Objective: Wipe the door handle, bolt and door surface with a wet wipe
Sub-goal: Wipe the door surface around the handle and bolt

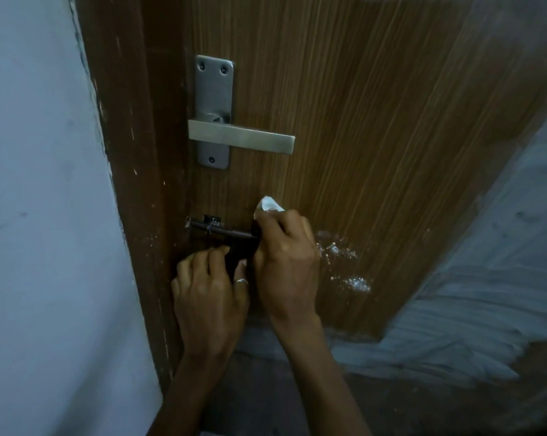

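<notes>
Right hand (pixel 286 262) grips wet wipe (pixel 269 204) at bolt (pixel 225 230) — left hand (pixel 207 294), fingers curled, rests beneath it.

The bolt (pixel 225 231) sits below the handle (pixel 241 136) on the door (pixel 376 121).

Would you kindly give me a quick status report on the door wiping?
Right hand shut on wet wipe, at bolt. Left hand on door below bolt. Handle untouched now. Nothing in the way.
</notes>
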Demonstrator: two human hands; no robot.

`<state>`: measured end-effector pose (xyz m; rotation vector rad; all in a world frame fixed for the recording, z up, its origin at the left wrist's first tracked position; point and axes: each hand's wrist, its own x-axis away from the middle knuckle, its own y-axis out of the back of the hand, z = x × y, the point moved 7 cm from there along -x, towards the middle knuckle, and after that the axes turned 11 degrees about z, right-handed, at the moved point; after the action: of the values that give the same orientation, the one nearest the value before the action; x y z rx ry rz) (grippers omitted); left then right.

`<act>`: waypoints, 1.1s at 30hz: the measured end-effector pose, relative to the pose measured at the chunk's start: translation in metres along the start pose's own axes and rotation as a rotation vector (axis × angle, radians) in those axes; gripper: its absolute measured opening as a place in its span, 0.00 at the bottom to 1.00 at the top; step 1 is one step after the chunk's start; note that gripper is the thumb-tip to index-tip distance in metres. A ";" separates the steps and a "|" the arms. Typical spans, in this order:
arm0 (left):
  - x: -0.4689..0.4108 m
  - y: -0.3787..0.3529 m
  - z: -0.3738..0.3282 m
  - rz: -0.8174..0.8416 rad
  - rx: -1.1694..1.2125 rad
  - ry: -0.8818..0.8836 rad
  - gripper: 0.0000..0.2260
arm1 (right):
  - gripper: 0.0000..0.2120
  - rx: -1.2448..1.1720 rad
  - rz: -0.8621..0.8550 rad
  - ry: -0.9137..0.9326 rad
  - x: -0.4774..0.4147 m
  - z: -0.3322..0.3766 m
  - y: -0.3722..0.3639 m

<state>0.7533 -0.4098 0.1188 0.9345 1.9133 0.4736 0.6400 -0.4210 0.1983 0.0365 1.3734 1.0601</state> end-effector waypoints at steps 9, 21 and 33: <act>0.010 0.039 -0.008 -0.074 0.032 -0.065 0.14 | 0.15 0.048 -0.277 -0.192 0.052 -0.077 0.052; -0.020 0.087 -0.028 -0.110 0.038 -0.154 0.07 | 0.10 -0.075 -0.144 -0.027 0.058 -0.048 -0.001; -0.021 0.086 -0.022 -0.085 0.047 -0.157 0.08 | 0.19 -0.185 -0.156 0.009 0.043 -0.041 -0.001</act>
<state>0.7761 -0.3704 0.1974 0.8898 1.8203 0.2978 0.6008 -0.4167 0.1538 -0.2088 1.2601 1.0522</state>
